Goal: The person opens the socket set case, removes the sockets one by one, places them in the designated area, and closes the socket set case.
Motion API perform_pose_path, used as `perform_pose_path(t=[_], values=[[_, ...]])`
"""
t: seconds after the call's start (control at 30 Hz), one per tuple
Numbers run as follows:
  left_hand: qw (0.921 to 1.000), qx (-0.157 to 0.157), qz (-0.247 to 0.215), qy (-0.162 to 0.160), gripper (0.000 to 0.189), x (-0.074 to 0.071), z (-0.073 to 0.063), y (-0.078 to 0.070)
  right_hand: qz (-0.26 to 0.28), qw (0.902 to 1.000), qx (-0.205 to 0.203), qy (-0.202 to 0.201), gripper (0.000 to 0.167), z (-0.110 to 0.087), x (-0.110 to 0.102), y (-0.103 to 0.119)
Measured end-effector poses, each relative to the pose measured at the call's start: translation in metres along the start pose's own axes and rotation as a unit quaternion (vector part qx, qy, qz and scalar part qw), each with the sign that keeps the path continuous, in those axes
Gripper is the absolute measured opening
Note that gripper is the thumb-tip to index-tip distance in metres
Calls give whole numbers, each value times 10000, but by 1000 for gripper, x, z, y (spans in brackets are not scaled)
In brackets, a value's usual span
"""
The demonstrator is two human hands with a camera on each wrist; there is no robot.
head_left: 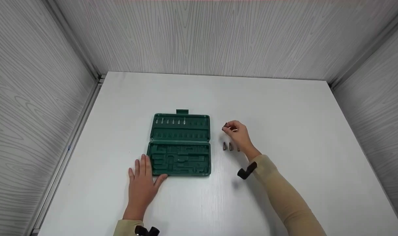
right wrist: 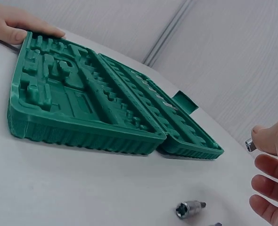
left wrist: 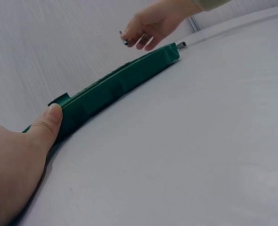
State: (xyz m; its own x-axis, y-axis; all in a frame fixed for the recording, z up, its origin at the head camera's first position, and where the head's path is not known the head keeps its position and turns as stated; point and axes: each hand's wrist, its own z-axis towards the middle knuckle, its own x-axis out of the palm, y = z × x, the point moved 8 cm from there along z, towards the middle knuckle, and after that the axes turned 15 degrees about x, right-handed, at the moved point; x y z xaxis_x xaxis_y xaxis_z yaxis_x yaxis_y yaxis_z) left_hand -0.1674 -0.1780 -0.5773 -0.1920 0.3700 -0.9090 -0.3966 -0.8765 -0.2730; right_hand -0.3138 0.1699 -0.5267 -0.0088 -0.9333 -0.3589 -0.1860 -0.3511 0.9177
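Observation:
An open green plastic tool case (head_left: pixel 180 142) lies flat, both halves molded with slots. Several small silver bits (head_left: pixel 173 121) stand in a row in the far half. My left hand (head_left: pixel 141 186) is at the case's near left corner, fingers straight along the left side and thumb on the front edge; in the left wrist view the thumb (left wrist: pixel 48 123) touches the green wall. Right of the case, my right hand (head_left: pixel 238 132) pinches a small metal bit socket (right wrist: pixel 250 144) between thumb and fingertips, raised over the table.
Three more bit sockets (head_left: pixel 231 146) stand or lie on the white table (head_left: pixel 284 124), right of the case and below my right hand. The case's latch tab (head_left: pixel 182 111) sticks out at the far edge. Grey wood-grain panels (head_left: pixel 199 36) enclose the table behind and on both sides.

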Motion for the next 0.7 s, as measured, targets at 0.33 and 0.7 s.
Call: perform_pose_path(t=[0.33, 0.7], values=[[10000, -1, -68, 40, 94, 0, 0, 0, -388, 9986, -52, -359, 17, -16, -40, -18], [10000, 14, -4, 57, 93, -1, 1, -1, -834, 9957, -83, -385, 14, -32, -59, -39]])
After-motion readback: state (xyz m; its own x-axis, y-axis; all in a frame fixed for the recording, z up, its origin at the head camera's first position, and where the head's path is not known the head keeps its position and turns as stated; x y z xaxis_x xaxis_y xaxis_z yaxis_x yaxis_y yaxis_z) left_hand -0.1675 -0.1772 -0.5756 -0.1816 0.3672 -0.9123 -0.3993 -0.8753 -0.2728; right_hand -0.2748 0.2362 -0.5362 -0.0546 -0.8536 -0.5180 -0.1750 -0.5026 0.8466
